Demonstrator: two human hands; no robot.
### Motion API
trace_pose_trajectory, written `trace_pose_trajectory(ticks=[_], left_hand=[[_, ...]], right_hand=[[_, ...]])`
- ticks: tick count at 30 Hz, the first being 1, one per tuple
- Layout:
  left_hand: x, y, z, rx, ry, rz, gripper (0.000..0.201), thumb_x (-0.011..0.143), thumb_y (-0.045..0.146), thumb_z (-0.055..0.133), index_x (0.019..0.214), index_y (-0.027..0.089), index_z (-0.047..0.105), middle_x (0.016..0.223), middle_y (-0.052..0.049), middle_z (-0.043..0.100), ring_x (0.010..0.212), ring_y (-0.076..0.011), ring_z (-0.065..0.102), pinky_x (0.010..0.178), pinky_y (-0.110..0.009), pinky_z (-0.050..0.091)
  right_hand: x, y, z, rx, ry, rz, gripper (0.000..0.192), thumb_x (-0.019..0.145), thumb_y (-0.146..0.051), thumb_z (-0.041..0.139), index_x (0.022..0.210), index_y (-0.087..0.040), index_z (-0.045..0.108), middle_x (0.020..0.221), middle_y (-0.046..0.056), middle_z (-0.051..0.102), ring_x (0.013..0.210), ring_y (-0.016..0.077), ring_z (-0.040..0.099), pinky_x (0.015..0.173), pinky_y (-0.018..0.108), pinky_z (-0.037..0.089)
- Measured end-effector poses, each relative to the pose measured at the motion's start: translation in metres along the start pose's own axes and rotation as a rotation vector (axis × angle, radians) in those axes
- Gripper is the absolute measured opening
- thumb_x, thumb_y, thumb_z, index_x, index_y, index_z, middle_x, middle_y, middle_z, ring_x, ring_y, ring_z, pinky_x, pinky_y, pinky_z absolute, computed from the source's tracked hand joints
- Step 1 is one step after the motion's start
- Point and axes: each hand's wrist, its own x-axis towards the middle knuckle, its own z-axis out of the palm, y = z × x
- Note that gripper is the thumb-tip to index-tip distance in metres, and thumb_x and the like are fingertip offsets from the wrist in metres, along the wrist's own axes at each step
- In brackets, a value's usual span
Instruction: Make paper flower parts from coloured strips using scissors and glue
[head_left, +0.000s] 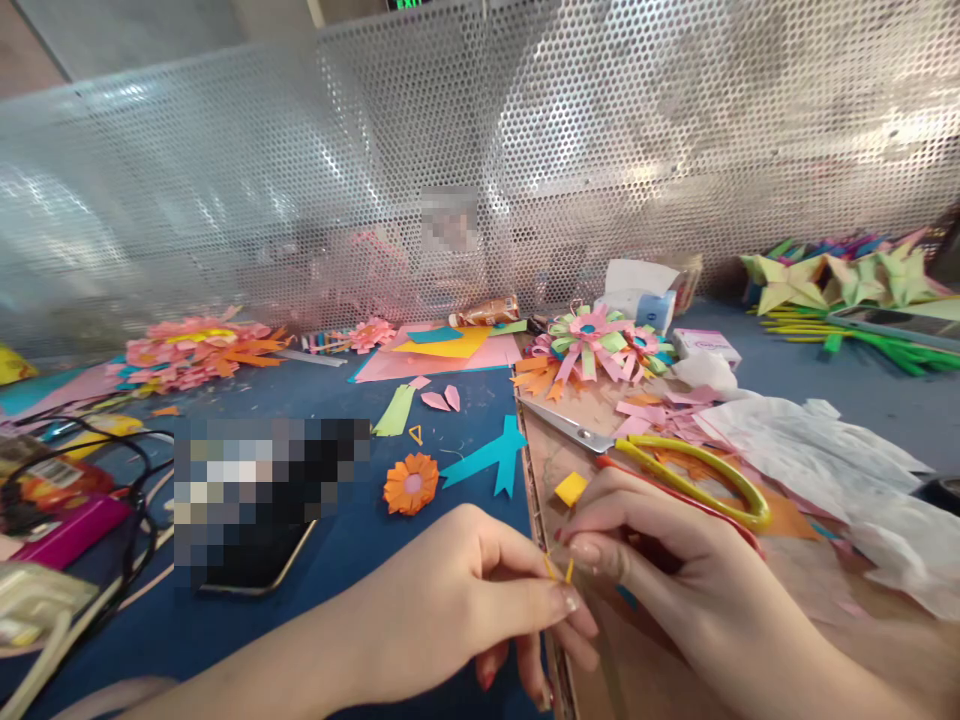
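While both hands, the left hand (480, 600) and right hand (645, 560), pinch a tiny yellow paper strip (559, 571) together, one finished orange flower (411, 483) lies just beyond them; folding seems barely begun.

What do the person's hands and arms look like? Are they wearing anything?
Both arms are bare, with no sleeves, gloves, watch or rings in view. The left hand and right hand have long nails: some look pale and glossy, while a few fingertips show red polish.
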Motion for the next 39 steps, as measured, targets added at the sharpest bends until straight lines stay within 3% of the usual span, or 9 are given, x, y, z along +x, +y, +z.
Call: trace_pose_trajectory(ticks=[9,14,20,27,35,39], left_hand=[[-0.001,0.001,0.000,0.027,0.005,-0.007,0.024,0.085,0.024,0.050,0.086,0.012,0.070,0.091,-0.007,0.072,0.055,-0.0052,0.056,0.044,-0.012,0.034],[-0.002,-0.001,0.001,0.105,0.026,-0.007,0.025,0.084,0.023,0.047,0.085,0.013,0.069,0.091,-0.005,0.071,0.056,-0.0063,0.056,0.044,-0.013,0.035],[-0.005,0.007,0.005,0.321,0.104,-0.015,0.025,0.083,0.023,0.045,0.068,0.012,0.062,0.060,0.001,0.061,0.052,-0.0058,0.051,0.047,-0.012,0.036],[-0.005,0.004,0.007,0.357,0.125,-0.027,0.021,0.079,0.018,0.045,0.064,0.014,0.059,0.059,0.001,0.062,0.053,-0.0070,0.053,0.050,-0.013,0.037],[-0.004,-0.003,0.007,0.403,0.171,0.004,0.022,0.079,0.020,0.046,0.062,0.015,0.059,0.057,0.002,0.063,0.053,-0.0074,0.055,0.050,-0.013,0.037],[-0.004,-0.003,0.007,0.412,0.177,-0.008,0.023,0.079,0.020,0.045,0.062,0.015,0.060,0.057,0.002,0.064,0.052,-0.0076,0.054,0.050,-0.014,0.037]], right_hand=[[0.000,0.001,0.000,-0.033,0.000,-0.020,0.015,0.089,-0.028,0.052,0.077,-0.024,0.060,0.077,-0.004,0.059,0.072,0.0076,0.055,0.066,0.016,0.044],[-0.002,-0.003,0.002,-0.071,-0.021,0.027,0.017,0.090,-0.037,0.047,0.091,-0.027,0.061,0.083,-0.001,0.061,0.075,0.0117,0.058,0.061,0.020,0.046],[-0.003,-0.004,0.007,-0.167,-0.037,-0.012,0.011,0.082,-0.031,0.058,0.087,-0.022,0.060,0.079,0.001,0.056,0.065,0.0114,0.052,0.055,0.022,0.044],[-0.001,-0.004,0.009,-0.159,-0.075,-0.070,0.006,0.084,-0.024,0.056,0.081,-0.020,0.060,0.080,0.001,0.058,0.066,0.0087,0.054,0.055,0.019,0.043],[-0.001,-0.005,0.009,-0.152,-0.029,-0.048,0.009,0.083,-0.027,0.059,0.085,-0.019,0.063,0.083,0.002,0.060,0.068,0.0093,0.057,0.054,0.019,0.045],[-0.004,-0.005,0.008,-0.185,-0.048,-0.104,0.010,0.084,-0.025,0.056,0.086,-0.021,0.065,0.084,0.002,0.061,0.070,0.0104,0.059,0.058,0.019,0.048]])
